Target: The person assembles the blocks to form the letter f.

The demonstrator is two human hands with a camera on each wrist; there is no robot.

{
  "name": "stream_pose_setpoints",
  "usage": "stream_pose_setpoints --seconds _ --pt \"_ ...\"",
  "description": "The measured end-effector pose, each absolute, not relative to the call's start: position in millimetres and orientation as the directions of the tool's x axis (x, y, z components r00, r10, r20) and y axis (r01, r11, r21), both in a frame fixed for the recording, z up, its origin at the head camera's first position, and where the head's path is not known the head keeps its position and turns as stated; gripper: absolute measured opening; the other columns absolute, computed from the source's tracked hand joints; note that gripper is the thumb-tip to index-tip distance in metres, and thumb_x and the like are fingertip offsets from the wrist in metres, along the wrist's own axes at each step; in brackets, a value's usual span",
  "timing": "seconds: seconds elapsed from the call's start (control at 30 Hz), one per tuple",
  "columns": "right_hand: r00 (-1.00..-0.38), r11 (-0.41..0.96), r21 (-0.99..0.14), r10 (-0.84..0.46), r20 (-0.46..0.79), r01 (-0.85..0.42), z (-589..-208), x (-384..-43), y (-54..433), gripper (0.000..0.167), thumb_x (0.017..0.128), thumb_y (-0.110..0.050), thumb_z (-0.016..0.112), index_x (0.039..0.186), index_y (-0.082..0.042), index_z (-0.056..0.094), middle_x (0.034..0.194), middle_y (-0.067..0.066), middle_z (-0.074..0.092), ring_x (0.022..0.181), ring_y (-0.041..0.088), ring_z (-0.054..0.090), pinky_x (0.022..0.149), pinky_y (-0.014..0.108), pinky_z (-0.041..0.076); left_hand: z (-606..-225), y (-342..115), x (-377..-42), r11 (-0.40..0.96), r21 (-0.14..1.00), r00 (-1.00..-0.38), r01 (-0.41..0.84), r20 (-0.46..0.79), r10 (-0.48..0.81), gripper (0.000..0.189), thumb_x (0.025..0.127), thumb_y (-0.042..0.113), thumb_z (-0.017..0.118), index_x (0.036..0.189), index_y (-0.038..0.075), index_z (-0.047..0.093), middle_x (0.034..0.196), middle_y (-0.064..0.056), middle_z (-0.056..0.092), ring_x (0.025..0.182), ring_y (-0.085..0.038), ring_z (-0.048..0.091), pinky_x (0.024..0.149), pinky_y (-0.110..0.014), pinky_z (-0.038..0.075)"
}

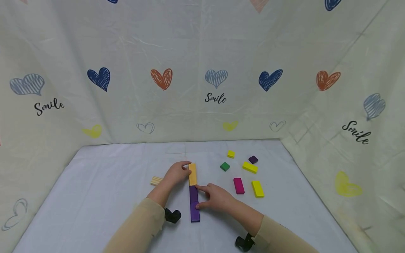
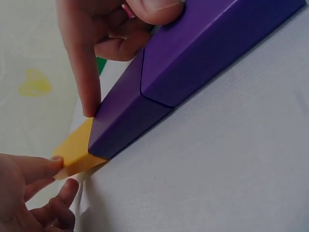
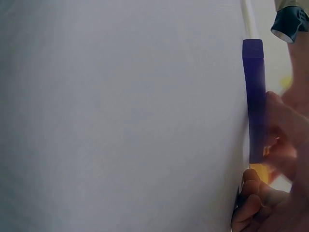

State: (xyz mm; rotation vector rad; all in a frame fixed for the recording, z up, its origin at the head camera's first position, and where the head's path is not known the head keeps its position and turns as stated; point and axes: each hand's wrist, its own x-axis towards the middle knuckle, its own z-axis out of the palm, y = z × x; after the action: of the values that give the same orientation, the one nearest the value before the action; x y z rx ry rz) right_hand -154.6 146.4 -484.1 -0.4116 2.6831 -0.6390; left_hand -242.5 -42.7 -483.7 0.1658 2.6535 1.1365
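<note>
A straight row lies on the white cloth: an orange block [image 1: 192, 174] at the far end, then two purple blocks [image 1: 194, 211] end to end toward the near side. At the orange block, my left hand [image 1: 178, 173] has its index finger on the far end and its thumb at the left side. My right hand [image 1: 218, 197] reaches in from the right. Its index finger touches the row where orange meets purple, and its thumb rests against the nearer purple block [image 2: 193, 53]. In the right wrist view the purple side [image 3: 254, 96] shows, with the orange block [image 3: 260, 170] partly hidden behind fingers.
To the right lie a magenta block [image 1: 238, 186], a yellow block [image 1: 257, 189], another yellow block [image 1: 250, 167], a green block [image 1: 225, 166], a dark purple block [image 1: 253, 159] and a small yellow block [image 1: 231, 154]. Pale wooden pieces [image 1: 155, 180] sit beside my left forearm.
</note>
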Motion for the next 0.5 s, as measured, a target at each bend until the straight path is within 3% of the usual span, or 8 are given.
stream_pose_setpoints --seconds 0.23,0.5 --pt "-0.895 0.853 -0.485 -0.355 -0.271 -0.192 -483.6 -154.3 145.3 0.078 0.074 -0.051 0.083 0.144 -0.032 0.053 0.083 -0.003 0.050 0.075 0.012 0.048 0.059 0.026 0.039 -485.7 -41.8 -245.8 0.742 0.669 -0.954 0.035 -0.200 0.224 0.040 0.094 0.020 0.068 0.132 0.009 0.064 0.101 -0.008 0.068 0.086 -0.020 0.060 0.083 -0.040 0.051" --pt "-0.894 0.850 -0.490 -0.359 -0.266 -0.195 -482.3 -154.3 146.4 0.078 0.076 -0.052 0.081 0.145 -0.032 0.052 0.083 -0.003 0.051 0.075 0.012 0.048 0.059 0.026 0.039 -488.1 -42.1 -248.4 0.734 0.678 -0.954 0.017 -0.209 0.216 0.040 0.094 0.022 0.068 0.132 0.010 0.064 0.103 -0.008 0.067 0.088 -0.020 0.060 0.085 -0.040 0.050"
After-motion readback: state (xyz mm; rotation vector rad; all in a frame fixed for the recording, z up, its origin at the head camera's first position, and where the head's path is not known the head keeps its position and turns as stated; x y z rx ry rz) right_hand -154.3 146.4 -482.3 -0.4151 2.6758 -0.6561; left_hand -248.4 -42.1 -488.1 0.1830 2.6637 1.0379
